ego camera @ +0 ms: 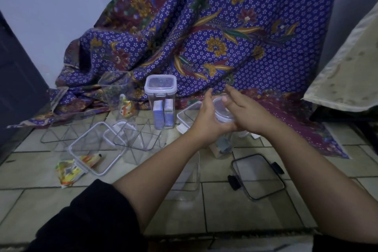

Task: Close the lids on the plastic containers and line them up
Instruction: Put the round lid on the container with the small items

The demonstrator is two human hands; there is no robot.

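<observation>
My left hand [206, 114] and my right hand [243, 108] meet over a clear container [223, 148] on the tiled floor. Its white-rimmed lid [222, 113] lies on top, between my palms. My left hand's straight fingers touch the lid's left side. My right hand lies across the lid's right side with its fingers stretched out. A tall clear container [163, 116] stands just left of my hands, with its lid [160, 86] on and blue boxes inside. Further left stands an open container [117, 92] with a sachet in it.
Loose on the floor are a white-rimmed lid [96, 149], another lid [185, 117] behind my left hand, and a black-clipped lid [257, 176] at the right. A divided clear tray [137, 139], an open clear container [185, 178] under my left forearm and a sachet [67, 172] lie nearby. Patterned cloth [225, 37] drapes behind.
</observation>
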